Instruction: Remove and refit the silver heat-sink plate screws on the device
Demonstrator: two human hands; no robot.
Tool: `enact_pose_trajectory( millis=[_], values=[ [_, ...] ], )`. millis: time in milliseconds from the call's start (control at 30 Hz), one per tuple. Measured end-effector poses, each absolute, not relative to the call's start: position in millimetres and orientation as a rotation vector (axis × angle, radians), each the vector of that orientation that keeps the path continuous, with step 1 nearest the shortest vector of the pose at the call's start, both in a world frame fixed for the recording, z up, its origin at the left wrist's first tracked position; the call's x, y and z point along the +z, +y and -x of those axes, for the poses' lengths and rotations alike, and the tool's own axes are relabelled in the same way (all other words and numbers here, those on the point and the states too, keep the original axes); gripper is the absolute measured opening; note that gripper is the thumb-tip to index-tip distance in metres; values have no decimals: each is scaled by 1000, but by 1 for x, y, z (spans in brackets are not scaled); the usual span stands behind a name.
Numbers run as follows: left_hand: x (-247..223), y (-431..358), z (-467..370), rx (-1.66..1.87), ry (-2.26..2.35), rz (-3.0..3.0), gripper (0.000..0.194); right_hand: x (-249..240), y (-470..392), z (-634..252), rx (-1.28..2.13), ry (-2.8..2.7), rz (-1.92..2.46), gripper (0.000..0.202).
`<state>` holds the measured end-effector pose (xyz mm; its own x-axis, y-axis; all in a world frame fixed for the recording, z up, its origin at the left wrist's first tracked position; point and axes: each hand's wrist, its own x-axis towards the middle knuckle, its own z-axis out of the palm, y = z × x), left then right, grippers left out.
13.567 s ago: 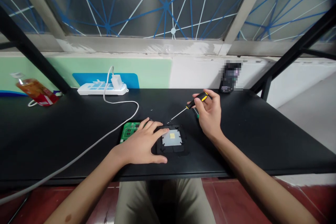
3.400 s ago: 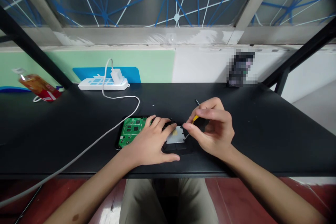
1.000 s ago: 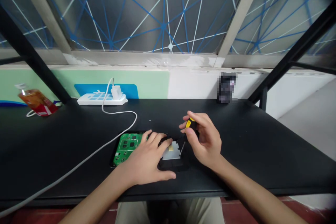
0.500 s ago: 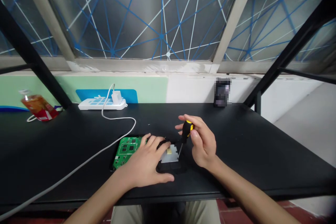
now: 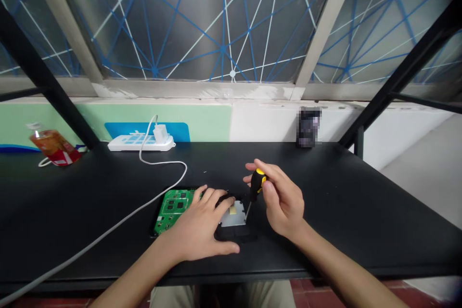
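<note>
My right hand point(image 5: 283, 197) grips the black and yellow handle of a screwdriver point(image 5: 257, 182) between thumb and fingers. The shaft slants down, and its tip meets the right edge of a silver metal plate point(image 5: 234, 218) on a black device. Spread over that device, my left hand point(image 5: 202, 221) lies with fingers stretched out and the index fingertip on the plate, near a small yellowish pad point(image 5: 232, 209). Left of the plate, a green circuit board point(image 5: 173, 207) sits in a dark casing, partly covered by my left hand.
A white cable point(image 5: 119, 224) runs across the black desk point(image 5: 342, 211) from a white power strip point(image 5: 140, 143) at the back. A pouch with red and orange contents point(image 5: 57, 147) stands at the far left. One blurred-out dark object point(image 5: 308, 127) leans on the wall.
My right hand has shifted very slightly right, with the screwdriver tip still at the plate's edge. My left hand stays nearly in place. The camera view has moved a little.
</note>
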<state>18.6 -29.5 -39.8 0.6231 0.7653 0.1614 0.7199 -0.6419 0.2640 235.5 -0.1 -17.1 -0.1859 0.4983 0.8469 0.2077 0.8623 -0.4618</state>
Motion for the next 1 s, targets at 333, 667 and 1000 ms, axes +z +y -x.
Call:
enact_pose_trajectory(
  millis=[333, 667, 1000],
  values=[
    [-36, -29, -19, 375, 1242, -2656, 86, -22, 7, -235, 203, -1696, 508, 40],
    [-35, -28, -19, 331, 1244, -2653, 86, -19, 5, -236, 372, -1723, 548, 41],
    [-34, -30, -20, 394, 1234, -2637, 82, -24, 6, -235, 372, -1727, 465, 30]
  ],
)
